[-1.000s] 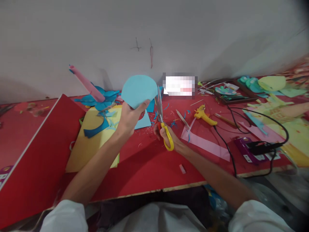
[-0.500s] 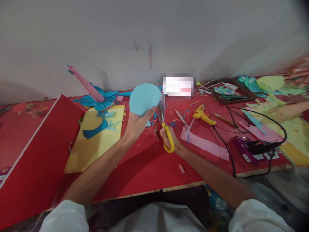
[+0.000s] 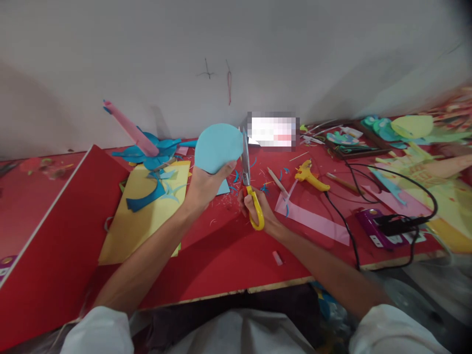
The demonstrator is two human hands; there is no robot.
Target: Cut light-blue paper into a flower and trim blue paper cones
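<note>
A rounded light-blue sheet (image 3: pixel 218 146), paper or thin foam, is held up above the red table by my left hand (image 3: pixel 212 183), which pinches its lower edge. My right hand (image 3: pixel 258 204) grips a pair of scissors (image 3: pixel 254 209) with yellow and red handles, blades pointing upward. Those blades stand at the sheet's right edge; I cannot tell whether they touch it. Blue and white scraps (image 3: pixel 236 179) lie scattered on the table behind my hands, beside a small light-blue piece (image 3: pixel 223 187).
Left are a yellow sheet (image 3: pixel 147 236) with blue offcuts, a pink-stemmed blue flower (image 3: pixel 134 130) and a raised red panel (image 3: pixel 62 236). Right are a pink strip (image 3: pixel 317 223), a yellow glue gun (image 3: pixel 311 177), a corded purple power strip (image 3: pixel 372 228) and another person's arm (image 3: pixel 452 167).
My left hand and the blue sheet have shifted slightly left and up, with the sheet turned a little. The scissor blades look closer together than before.
</note>
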